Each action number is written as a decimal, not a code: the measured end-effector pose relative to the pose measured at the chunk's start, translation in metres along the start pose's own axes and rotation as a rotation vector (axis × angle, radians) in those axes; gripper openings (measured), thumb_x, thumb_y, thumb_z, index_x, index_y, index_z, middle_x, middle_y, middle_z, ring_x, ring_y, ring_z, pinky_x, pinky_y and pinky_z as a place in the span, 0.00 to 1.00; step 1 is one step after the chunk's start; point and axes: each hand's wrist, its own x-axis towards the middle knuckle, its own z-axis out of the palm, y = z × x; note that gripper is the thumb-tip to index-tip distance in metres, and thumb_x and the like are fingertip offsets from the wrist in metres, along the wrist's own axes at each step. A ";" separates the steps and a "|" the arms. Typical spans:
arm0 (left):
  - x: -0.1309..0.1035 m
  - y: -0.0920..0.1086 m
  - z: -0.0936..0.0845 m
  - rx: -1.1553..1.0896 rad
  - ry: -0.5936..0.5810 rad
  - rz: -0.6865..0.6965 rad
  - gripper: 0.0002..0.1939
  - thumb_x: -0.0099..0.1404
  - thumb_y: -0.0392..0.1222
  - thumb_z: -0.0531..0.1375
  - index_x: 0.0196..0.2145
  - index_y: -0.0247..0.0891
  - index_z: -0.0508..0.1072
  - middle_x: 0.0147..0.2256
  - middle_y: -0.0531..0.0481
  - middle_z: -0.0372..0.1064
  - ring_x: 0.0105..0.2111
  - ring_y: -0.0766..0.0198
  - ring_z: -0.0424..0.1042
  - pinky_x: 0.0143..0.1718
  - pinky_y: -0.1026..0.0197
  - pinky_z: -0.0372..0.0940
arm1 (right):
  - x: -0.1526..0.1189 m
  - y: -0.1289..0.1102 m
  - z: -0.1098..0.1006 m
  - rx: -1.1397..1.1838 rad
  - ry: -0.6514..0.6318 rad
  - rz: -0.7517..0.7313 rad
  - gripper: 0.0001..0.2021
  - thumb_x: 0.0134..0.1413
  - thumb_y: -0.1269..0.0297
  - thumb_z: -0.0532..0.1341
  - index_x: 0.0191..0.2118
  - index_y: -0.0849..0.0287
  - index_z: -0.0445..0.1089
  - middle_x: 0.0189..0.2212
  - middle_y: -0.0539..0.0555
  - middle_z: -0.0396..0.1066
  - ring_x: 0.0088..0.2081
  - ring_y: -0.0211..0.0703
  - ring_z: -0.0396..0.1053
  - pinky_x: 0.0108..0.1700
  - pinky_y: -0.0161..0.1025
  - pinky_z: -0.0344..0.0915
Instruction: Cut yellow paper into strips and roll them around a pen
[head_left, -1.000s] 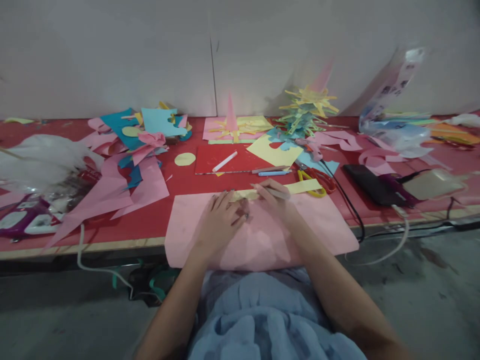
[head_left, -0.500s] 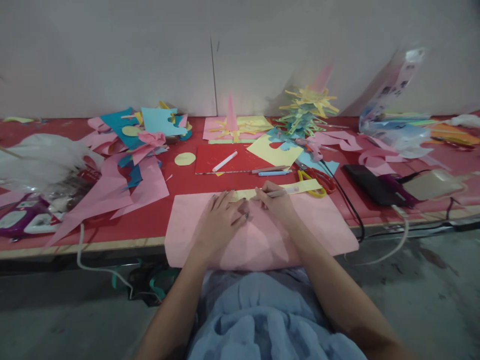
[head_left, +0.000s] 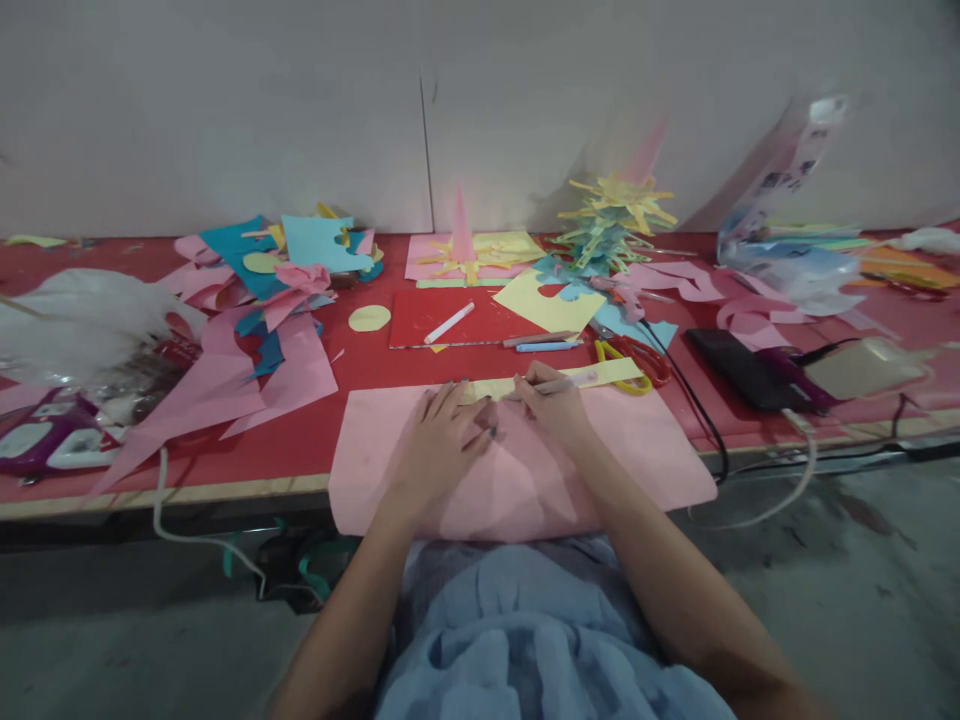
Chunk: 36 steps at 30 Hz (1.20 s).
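While left fingers point(head_left: 448, 398) apart, right fingers point(head_left: 528, 396) around pen point(head_left: 556, 385).

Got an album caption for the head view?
Left hand on a yellow strip, right hand holding a pen, over pink paper.

Purple-and-white device point(head_left: 54, 432) at far left, plastic bag point(head_left: 90, 320) behind it, white cable point(head_left: 160, 510) drooping off red table point(head_left: 300, 432), black slab point(head_left: 739, 370) at right, tilted packet point(head_left: 791, 175) with dark printing, grey wall point(head_left: 225, 110) behind.
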 end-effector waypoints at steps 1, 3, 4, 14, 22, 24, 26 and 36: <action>0.000 0.000 0.000 0.004 -0.002 -0.001 0.22 0.69 0.50 0.51 0.58 0.43 0.64 0.63 0.44 0.54 0.63 0.54 0.52 0.63 0.47 0.48 | 0.000 -0.001 0.000 -0.010 -0.002 -0.003 0.17 0.52 0.55 0.58 0.20 0.55 0.53 0.12 0.44 0.59 0.17 0.34 0.57 0.21 0.33 0.52; 0.000 0.000 -0.001 0.008 -0.001 -0.004 0.22 0.69 0.49 0.51 0.57 0.43 0.64 0.63 0.44 0.54 0.63 0.55 0.52 0.64 0.47 0.48 | -0.001 -0.002 0.000 -0.027 -0.008 -0.004 0.16 0.52 0.56 0.57 0.20 0.55 0.53 0.12 0.44 0.59 0.17 0.34 0.57 0.21 0.33 0.52; 0.000 0.001 -0.001 0.007 -0.002 -0.005 0.22 0.69 0.49 0.50 0.57 0.43 0.65 0.63 0.44 0.54 0.63 0.55 0.52 0.64 0.47 0.48 | -0.001 -0.003 -0.001 -0.035 -0.004 -0.002 0.16 0.52 0.57 0.57 0.20 0.55 0.53 0.12 0.44 0.58 0.17 0.35 0.57 0.21 0.33 0.52; 0.001 0.001 -0.002 -0.007 -0.015 -0.011 0.22 0.69 0.51 0.50 0.57 0.43 0.64 0.63 0.44 0.53 0.63 0.54 0.52 0.64 0.46 0.47 | 0.000 0.000 -0.002 -0.027 0.042 -0.006 0.15 0.52 0.59 0.57 0.20 0.55 0.52 0.13 0.44 0.57 0.18 0.35 0.57 0.23 0.34 0.52; 0.001 0.002 -0.004 -0.012 -0.030 -0.019 0.23 0.69 0.52 0.49 0.58 0.44 0.64 0.63 0.45 0.53 0.63 0.54 0.51 0.64 0.46 0.47 | -0.002 -0.007 0.000 -0.043 0.069 0.001 0.14 0.51 0.61 0.55 0.20 0.54 0.50 0.13 0.44 0.54 0.18 0.35 0.55 0.22 0.33 0.51; 0.000 0.001 -0.003 -0.012 -0.027 -0.018 0.22 0.69 0.51 0.49 0.58 0.44 0.64 0.64 0.45 0.53 0.63 0.54 0.52 0.64 0.47 0.47 | -0.001 -0.007 -0.001 -0.050 0.074 0.008 0.14 0.49 0.63 0.55 0.20 0.54 0.49 0.13 0.44 0.54 0.18 0.34 0.54 0.22 0.33 0.50; 0.000 0.001 -0.003 -0.009 -0.025 -0.011 0.22 0.69 0.50 0.49 0.58 0.44 0.64 0.64 0.45 0.53 0.63 0.55 0.52 0.64 0.47 0.47 | -0.001 -0.005 -0.001 -0.056 0.085 0.012 0.14 0.48 0.64 0.55 0.19 0.54 0.49 0.13 0.43 0.53 0.18 0.33 0.52 0.22 0.33 0.48; 0.000 0.002 -0.002 0.011 -0.014 -0.008 0.21 0.69 0.50 0.50 0.58 0.44 0.65 0.63 0.45 0.53 0.63 0.54 0.52 0.64 0.48 0.48 | -0.001 -0.002 -0.001 -0.052 0.065 0.008 0.14 0.51 0.62 0.56 0.20 0.55 0.51 0.12 0.43 0.54 0.18 0.34 0.55 0.22 0.33 0.49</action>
